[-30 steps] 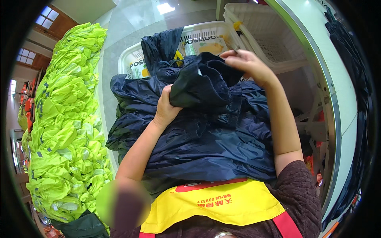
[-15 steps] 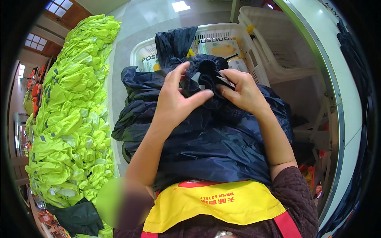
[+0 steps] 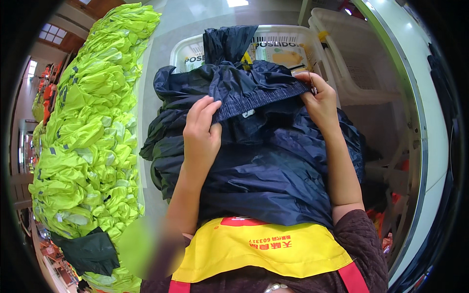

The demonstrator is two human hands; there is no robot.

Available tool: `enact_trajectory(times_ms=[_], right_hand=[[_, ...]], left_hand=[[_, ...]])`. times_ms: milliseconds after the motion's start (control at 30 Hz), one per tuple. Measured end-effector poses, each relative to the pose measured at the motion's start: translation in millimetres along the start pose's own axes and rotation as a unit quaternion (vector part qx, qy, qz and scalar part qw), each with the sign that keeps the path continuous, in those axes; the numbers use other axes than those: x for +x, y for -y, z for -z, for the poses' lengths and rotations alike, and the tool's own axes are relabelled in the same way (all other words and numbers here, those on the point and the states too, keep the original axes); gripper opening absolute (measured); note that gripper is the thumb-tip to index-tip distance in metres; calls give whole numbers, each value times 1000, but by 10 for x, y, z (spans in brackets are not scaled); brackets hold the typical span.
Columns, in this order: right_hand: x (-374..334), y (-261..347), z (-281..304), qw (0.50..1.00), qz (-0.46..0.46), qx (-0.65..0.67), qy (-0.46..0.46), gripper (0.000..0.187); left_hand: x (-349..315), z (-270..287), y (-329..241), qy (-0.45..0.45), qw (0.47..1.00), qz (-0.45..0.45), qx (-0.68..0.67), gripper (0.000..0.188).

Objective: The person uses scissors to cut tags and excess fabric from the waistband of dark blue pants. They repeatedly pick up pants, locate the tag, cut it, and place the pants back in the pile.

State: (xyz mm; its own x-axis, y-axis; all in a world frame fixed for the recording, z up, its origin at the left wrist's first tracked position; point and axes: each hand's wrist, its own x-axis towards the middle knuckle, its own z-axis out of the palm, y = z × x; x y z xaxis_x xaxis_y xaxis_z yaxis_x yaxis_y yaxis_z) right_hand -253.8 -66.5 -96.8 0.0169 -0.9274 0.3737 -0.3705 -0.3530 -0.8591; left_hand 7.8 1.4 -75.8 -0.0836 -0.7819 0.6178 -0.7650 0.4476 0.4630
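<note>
A dark navy garment point(image 3: 264, 83) of thin, shiny cloth lies in front of me, its gathered elastic waistband point(image 3: 264, 101) stretched between my hands. My left hand point(image 3: 202, 129) is closed on the band's left end, thumb below and fingers on top. At the right end, my right hand point(image 3: 320, 100) pinches the band. A small thin metal tool shows at its fingers, too little of it to name. Below the band a small white label point(image 3: 248, 113) shows on the cloth. More navy garments point(image 3: 264, 180) are heaped under and nearer to me.
A white plastic basket point(image 3: 188, 49) with printed packages stands behind the garments; another pale basket point(image 3: 361, 53) is at the far right. A tall pile of neon-yellow garments point(image 3: 93, 141) runs along the left, a dark cloth point(image 3: 88, 251) on its near end. A metal-edged table point(image 3: 422, 161) borders the right.
My hands have moved apart, and the bunched waistband between them is now pulled out into a long strip. The left hand has gone from spread fingers to a grip on the band.
</note>
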Motion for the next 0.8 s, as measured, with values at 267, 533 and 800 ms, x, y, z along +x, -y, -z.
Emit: enact_trajectory(times_ms=[267,533,800], right_hand=[[-1,61,34,979,-133,82,130,27],[-15,197,8,938,-264,194,108,33],[-4,323,65,919,-295,263,13,28]], left_hand=[[175,108,-222,-27,995,81,-44,25],[-48,-241,-643,498,566,434,-494,57],[-170,-579,-1037,49,367,578,-728,54]])
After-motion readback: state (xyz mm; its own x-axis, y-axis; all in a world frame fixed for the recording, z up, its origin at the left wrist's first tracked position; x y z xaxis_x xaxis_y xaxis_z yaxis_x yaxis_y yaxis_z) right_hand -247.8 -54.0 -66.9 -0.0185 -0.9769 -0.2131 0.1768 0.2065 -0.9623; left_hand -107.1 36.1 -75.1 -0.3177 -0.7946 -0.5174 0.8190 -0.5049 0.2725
